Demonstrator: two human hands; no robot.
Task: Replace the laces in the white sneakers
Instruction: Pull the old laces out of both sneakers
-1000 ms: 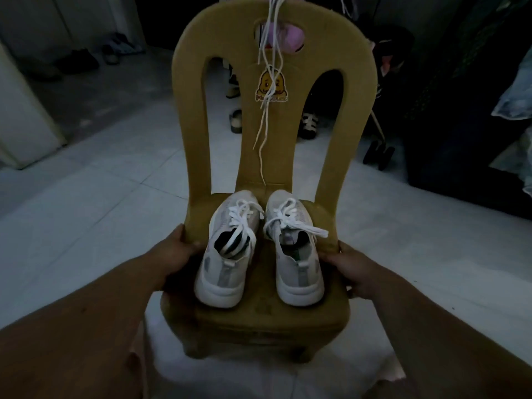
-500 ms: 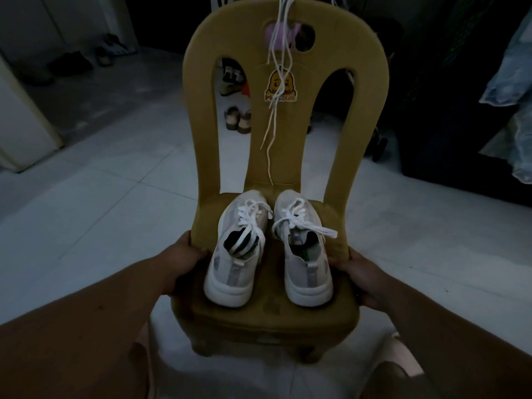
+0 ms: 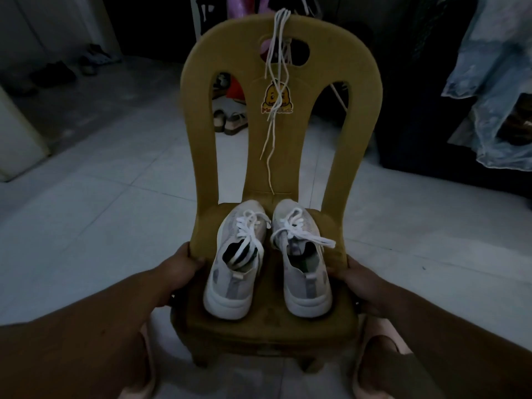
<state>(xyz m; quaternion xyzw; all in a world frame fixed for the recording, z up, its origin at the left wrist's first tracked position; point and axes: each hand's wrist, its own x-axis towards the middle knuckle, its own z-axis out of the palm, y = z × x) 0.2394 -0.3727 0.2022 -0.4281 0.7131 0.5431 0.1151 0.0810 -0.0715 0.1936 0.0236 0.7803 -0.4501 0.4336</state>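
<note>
The white sneakers [image 3: 234, 263] are sitting side by side on the seat of the yellow chair [image 3: 270, 318], heels toward me and both laced (the bows loose). They are lying between my hands. My left hand [image 3: 178, 272] is gripping the seat's left edge, thumb on top just beside the left shoe. My right hand [image 3: 357, 279] is gripping the right edge. Spare white laces [image 3: 279, 24] are hanging over the backrest, crossing a duck sticker [image 3: 277, 99].

Chair [image 3: 290, 162] showing mustard yellow, yellow-and-orange duck sticker [image 3: 285, 95] on its back. Sneakers [image 3: 230, 283] reading white, grey patches; their laces [image 3: 250, 226] white. Spare laces [image 3: 280, 27] at 12 o'clock hanging white. Floor [image 3: 100, 226] showing pale grey tiles.
</note>
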